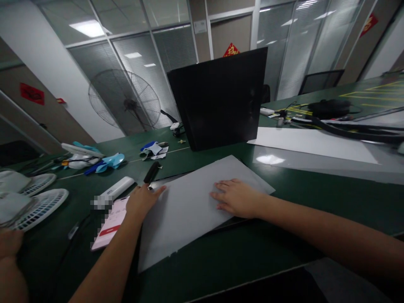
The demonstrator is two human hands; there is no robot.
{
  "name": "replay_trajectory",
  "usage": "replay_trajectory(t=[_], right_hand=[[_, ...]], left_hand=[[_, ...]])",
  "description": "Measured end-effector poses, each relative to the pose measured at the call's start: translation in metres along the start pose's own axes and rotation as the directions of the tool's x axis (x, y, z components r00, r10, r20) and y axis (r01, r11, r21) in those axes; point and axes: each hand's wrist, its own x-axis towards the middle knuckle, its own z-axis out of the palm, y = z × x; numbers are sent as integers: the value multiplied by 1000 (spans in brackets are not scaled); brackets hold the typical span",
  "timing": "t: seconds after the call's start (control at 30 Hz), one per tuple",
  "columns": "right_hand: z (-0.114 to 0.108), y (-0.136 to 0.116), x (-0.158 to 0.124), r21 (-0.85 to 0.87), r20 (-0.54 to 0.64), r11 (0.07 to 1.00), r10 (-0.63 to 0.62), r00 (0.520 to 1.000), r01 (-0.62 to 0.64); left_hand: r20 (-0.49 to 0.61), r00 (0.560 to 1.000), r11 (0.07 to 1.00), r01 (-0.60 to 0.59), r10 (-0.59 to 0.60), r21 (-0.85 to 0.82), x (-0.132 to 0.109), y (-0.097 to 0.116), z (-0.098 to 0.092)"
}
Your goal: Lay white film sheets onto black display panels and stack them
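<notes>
A whitish translucent sheet (189,210) lies slanted on the green table, over a thin dark flat object (229,224) whose edges show beneath it. My right hand (236,198) rests flat on the sheet's right half, fingers spread. At the sheet's left edge is my left hand (142,203), its thumb stretched onto the paper and apart from the other fingers, which are partly hidden. Just beyond those fingers is a black stick-like object (152,172) with a shiny bit near the hand; whether they touch it I cannot tell.
A phone (110,229) and a white bar-shaped device (116,189) lie left of my left arm. A black panel (221,101) stands behind the sheet. White-and-clear sheets (315,145) and cables lie right. Another person's hand (11,244) is at far left, by white slotted baskets (41,206).
</notes>
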Motion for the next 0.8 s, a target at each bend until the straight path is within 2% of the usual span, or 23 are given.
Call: replay_trajectory(t=[0.1, 0.23, 0.37, 0.6, 0.67, 0.8], right_hand=[[-1, -17, -2, -131, 43, 991, 38, 998, -32], [2, -36, -3, -170, 71, 984, 73, 995, -60], [12, -32, 0, -138, 3, 990, 42, 999, -41], [14, -30, -3, -82, 37, 996, 42, 998, -38], [15, -32, -5, -67, 8, 998, 15, 1000, -15], [21, -34, -5, -38, -37, 990, -137, 990, 135]], left_hand=[[0, 999, 999, -32, 32, 25, -4, 3, -2], [38, 998, 998, -50, 49, 41, -4, 2, -4], [132, 991, 1000, -16, 12, 27, 6, -7, -3], [123, 992, 1000, 28, -29, 11, 7, -8, 1], [109, 994, 1000, 24, -25, 8, 7, -8, 2], [106, 994, 1000, -2, 1, 14, 9, -10, 1]])
